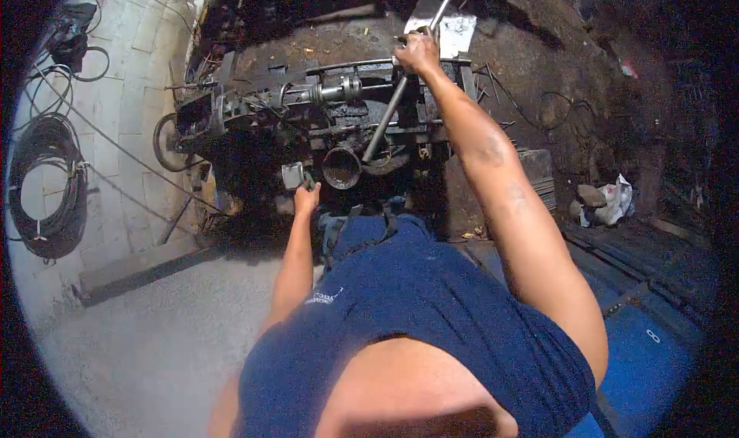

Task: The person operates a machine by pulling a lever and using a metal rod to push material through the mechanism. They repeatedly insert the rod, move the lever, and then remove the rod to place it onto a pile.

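Head view, looking down at both arms stretched forward over a dark, greasy machine (269, 103). Right hand (418, 53) is wrapped about a long metal bar (386, 118), near its upper end; a short length pokes out beyond my knuckles. Bar slants down towards me across the machine's front, its lower end just beside a round, open-mouthed metal cup (342, 168). Whether the two touch, I cannot tell. Left hand (307, 198) is lower and nearer my body, at a small dark-green piece (309, 181); fingers look bent, but I cannot tell if they are closed on it. Just beyond, a pale square block (292, 175). Across the machine lies a shiny stepped cylinder (339, 91), left of the bar. Past my right hand, a white sheet (456, 34) on the dirty ground. To my left, a coil of black cable (75, 195) hangs against a pale block wall (131, 76). To my right, a crumpled white bag (617, 199); nearer, a blue panel (631, 361) marked with a white figure 8.
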A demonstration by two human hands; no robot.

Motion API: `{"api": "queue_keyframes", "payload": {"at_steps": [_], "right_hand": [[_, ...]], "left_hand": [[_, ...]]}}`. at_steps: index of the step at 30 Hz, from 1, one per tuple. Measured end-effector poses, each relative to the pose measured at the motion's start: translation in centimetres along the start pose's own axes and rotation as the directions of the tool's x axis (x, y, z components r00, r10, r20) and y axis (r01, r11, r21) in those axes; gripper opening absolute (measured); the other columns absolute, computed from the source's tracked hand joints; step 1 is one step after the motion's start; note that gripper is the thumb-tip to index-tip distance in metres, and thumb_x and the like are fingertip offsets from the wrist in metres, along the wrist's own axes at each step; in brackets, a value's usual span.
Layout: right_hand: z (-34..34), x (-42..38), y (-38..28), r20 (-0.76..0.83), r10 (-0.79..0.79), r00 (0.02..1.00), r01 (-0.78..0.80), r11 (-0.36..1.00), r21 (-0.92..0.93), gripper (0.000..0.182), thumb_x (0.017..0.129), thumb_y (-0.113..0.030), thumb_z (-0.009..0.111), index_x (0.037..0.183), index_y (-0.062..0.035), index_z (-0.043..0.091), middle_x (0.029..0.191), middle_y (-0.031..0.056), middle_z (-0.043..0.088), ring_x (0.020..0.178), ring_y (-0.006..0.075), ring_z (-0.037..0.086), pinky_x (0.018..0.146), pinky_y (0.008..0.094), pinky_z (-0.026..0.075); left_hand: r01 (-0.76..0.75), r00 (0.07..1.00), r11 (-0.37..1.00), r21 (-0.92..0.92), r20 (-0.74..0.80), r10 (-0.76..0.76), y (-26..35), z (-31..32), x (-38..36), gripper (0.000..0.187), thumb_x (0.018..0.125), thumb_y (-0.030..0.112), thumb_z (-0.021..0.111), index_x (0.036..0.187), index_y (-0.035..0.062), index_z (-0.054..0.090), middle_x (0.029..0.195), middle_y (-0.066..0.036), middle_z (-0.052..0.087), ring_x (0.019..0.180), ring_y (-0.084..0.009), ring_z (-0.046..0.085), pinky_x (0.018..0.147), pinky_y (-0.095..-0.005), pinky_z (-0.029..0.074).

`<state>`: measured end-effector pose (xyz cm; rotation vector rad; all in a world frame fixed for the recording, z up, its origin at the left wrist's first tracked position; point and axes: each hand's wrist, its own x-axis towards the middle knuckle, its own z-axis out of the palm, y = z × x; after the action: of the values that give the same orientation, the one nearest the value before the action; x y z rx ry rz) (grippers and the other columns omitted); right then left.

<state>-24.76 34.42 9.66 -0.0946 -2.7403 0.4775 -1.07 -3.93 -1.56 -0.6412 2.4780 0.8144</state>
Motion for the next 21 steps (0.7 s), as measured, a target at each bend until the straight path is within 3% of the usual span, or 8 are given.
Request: {"api": "queue_keyframes", "payload": {"at_steps": [2, 3, 5, 10, 12, 18, 20, 21], "right_hand": [[-0.4, 0.0, -0.2, 0.082, 0.064, 0.995, -0.066, 0.997, 0.025, 0.039, 0.063, -0.041, 0.062, 0.077, -0.0049, 0.066, 0.091, 0.0131, 0.063, 0.087, 0.0298, 0.059, 0.082, 0.0379, 0.046], [-0.8, 0.1, -0.3, 0.209, 0.118, 0.971, -0.125, 0.992, 0.019, 0.040, 0.068, -0.038, 0.055, 0.097, -0.0129, 0.066, 0.096, 0.0122, 0.063, 0.099, 0.0292, 0.053, 0.087, 0.0385, 0.042], [-1.4, -0.1, -0.6, 0.200, 0.108, 0.974, -0.108, 0.994, -0.011, 0.040, 0.068, -0.038, 0.056, 0.097, -0.0129, 0.066, 0.097, 0.0120, 0.063, 0.099, 0.0293, 0.054, 0.087, 0.0384, 0.042], [-1.3, 0.2, -0.5, 0.249, 0.131, 0.960, -0.126, 0.991, -0.035, 0.039, 0.068, -0.037, 0.054, 0.095, -0.0123, 0.066, 0.098, 0.0125, 0.062, 0.095, 0.0294, 0.056, 0.086, 0.0383, 0.042], [-1.3, 0.1, -0.5, 0.164, 0.027, 0.986, -0.021, 0.999, -0.039, 0.036, 0.069, -0.034, 0.053, 0.094, -0.0122, 0.067, 0.098, 0.0127, 0.062, 0.094, 0.0297, 0.056, 0.085, 0.0386, 0.043], [-0.2, 0.3, -0.3, 0.198, 0.098, 0.975, -0.102, 0.995, 0.010, 0.037, 0.066, -0.036, 0.056, 0.088, -0.0080, 0.066, 0.100, 0.0134, 0.061, 0.097, 0.0295, 0.056, 0.092, 0.0407, 0.039], [0.9, 0.1, 0.4, 0.095, 0.021, 0.995, -0.023, 0.999, 0.028, 0.035, 0.067, -0.034, 0.055, 0.087, -0.0073, 0.066, 0.102, 0.0130, 0.061, 0.099, 0.0294, 0.055, 0.092, 0.0412, 0.038], [-0.7, 0.2, -0.4, 0.210, 0.078, 0.975, -0.077, 0.997, -0.016, 0.033, 0.068, -0.032, 0.055, 0.086, -0.0067, 0.066, 0.104, 0.0128, 0.060, 0.099, 0.0302, 0.055, 0.092, 0.0412, 0.038]], "left_hand": [[-0.035, 0.999, 0.998, -0.053, -0.029, 0.034, -0.7, 0.4, 0.4, 0.049, 0.073, 0.038, 0.065, 0.108, 0.0035, 0.059, 0.092, -0.019, 0.063, 0.089, -0.0332, 0.060, 0.078, -0.0367, 0.046], [-0.035, 0.999, 0.998, -0.056, -0.034, 0.033, -0.7, 0.3, 0.5, 0.049, 0.073, 0.038, 0.065, 0.108, 0.0035, 0.059, 0.092, -0.019, 0.063, 0.089, -0.0332, 0.060, 0.078, -0.0367, 0.046], [-0.009, 0.999, 0.999, -0.052, 0.045, 0.011, -0.8, 0.1, 0.7, 0.047, 0.072, 0.037, 0.065, 0.104, 0.0029, 0.060, 0.091, -0.019, 0.063, 0.089, -0.0328, 0.060, 0.078, -0.0367, 0.046], [0.003, 0.999, 1.000, -0.007, -0.036, -0.003, 1.9, -1.3, -1.6, 0.048, 0.072, 0.037, 0.066, 0.104, 0.0024, 0.061, 0.092, -0.019, 0.064, 0.089, -0.0331, 0.060, 0.079, -0.0370, 0.046], [0.016, 0.999, 1.000, -0.018, -0.029, -0.016, 1.1, -0.7, -1.0, 0.048, 0.072, 0.037, 0.066, 0.104, 0.0024, 0.060, 0.092, -0.019, 0.063, 0.090, -0.0333, 0.060, 0.079, -0.0371, 0.046], [-0.033, 0.998, 0.999, 0.006, -0.044, 0.033, -0.5, 0.5, 0.4, 0.050, 0.072, 0.037, 0.066, 0.107, 0.0029, 0.059, 0.094, -0.019, 0.063, 0.091, -0.0325, 0.060, 0.080, -0.0372, 0.046], [-0.017, 0.999, 1.000, -0.003, -0.035, 0.017, -0.3, 0.3, 0.0, 0.050, 0.072, 0.037, 0.067, 0.107, 0.0014, 0.059, 0.094, -0.020, 0.063, 0.090, -0.0323, 0.060, 0.079, -0.0373, 0.046], [-0.054, 0.995, 0.999, -0.007, -0.085, 0.053, 0.0, 0.2, -0.4, 0.051, 0.073, 0.035, 0.068, 0.107, -0.0006, 0.058, 0.093, -0.021, 0.062, 0.089, -0.0322, 0.061, 0.079, -0.0369, 0.046]]}}
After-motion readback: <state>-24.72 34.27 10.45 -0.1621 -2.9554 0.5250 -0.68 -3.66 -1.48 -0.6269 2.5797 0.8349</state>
